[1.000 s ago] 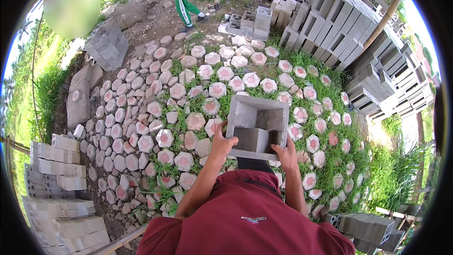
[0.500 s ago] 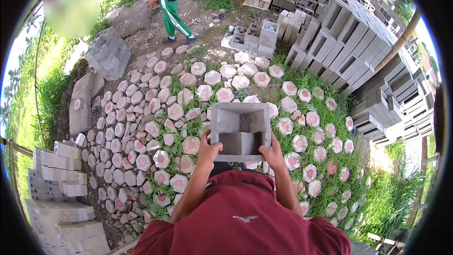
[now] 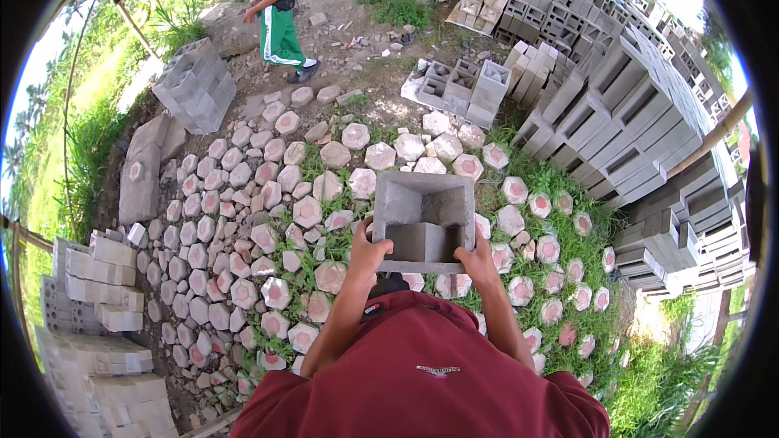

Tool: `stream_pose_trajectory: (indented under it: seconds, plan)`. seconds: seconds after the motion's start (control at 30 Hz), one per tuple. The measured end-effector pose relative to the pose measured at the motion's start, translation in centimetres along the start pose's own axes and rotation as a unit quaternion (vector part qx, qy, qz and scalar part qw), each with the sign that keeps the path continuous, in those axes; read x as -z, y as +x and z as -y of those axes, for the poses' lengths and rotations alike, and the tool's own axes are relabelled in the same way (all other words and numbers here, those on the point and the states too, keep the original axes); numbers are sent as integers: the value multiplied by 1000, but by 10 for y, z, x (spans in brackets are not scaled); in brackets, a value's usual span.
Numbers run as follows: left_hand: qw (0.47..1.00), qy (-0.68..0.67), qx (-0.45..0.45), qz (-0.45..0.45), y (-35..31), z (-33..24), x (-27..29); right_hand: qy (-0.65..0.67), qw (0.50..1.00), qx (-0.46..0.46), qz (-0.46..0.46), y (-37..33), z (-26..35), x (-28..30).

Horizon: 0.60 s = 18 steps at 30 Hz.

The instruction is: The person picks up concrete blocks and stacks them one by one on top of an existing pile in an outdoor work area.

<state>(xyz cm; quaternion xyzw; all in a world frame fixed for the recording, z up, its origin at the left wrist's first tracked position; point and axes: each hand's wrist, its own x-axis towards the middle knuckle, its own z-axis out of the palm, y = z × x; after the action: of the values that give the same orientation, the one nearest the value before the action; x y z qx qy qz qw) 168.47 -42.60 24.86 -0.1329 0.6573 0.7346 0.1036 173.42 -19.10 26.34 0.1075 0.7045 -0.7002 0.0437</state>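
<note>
While the left hand (image 3: 369,255) and right hand (image 3: 481,263) are partly curled, clasping opposite sides of a hollow grey block (image 3: 426,238), lifting seems done: it is held before the torso, above hexagonal pavers (image 3: 307,212), not yet set down.

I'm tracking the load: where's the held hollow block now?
In the head view, the hollow block is slightly right of centre, between left hand and right hand, above hexagonal pavers.
</note>
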Motion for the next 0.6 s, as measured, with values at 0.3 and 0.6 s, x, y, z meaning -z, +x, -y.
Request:
stream_pose_trajectory:
  seconds: [0.3, 0.6]
  plan:
    - [1000, 8, 17, 16, 127, -44, -22, -10, 999, -15, -39, 120, 27, 0]
    - [999, 3, 18, 41, 257, -86, -63, -6, 996, 15, -85, 265, 44, 17]
